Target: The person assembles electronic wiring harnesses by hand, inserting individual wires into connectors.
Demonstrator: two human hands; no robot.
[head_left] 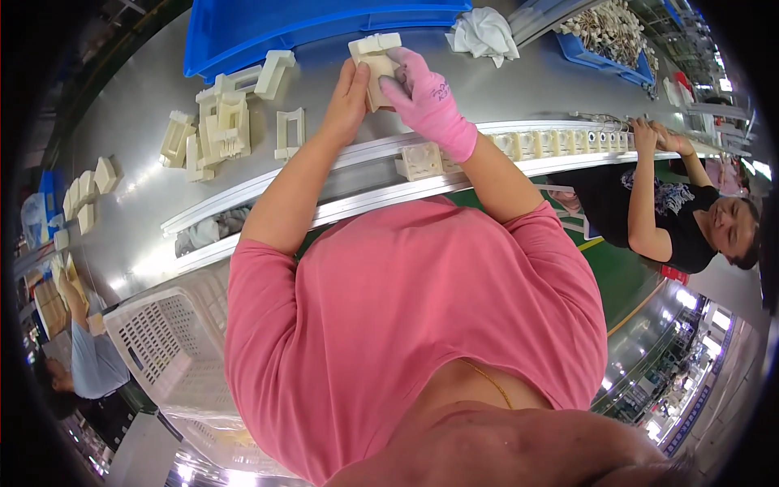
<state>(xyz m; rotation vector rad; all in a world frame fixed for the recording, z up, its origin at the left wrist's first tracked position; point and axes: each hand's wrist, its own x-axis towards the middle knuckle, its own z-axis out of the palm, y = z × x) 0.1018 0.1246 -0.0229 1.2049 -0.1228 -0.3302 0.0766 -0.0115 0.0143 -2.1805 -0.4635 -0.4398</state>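
Left hand (346, 105): bare fingers are gripping the left side of the part.
Right hand (428, 97): pink-gloved fingers are gripping the right side of it.
Part (375, 71): cream, blocky at its far end, it is sitting between both sets of fingers, above the bench (154, 114).
Bin (280, 39): blue, it is lying just beyond the fingers.
Cloth (484, 35): white and crumpled, it is resting beyond and right of the gloved fingers.
Pile (223, 126): cream pieces are lying left of the bare fingers.
Frame (290, 134): cream, it is lying between that pile and the bare fingers, slightly bodyward.
Track (357, 183): it is running bodyward of the fingers, beneath the forearms, carrying a row of cream blocks (568, 143) rightward.
Tray (604, 70): blue, it is holding pale small pieces, well right of the gloved fingers.
Co-worker (677, 211): far right of the fingers, both hands are reaching to the track.
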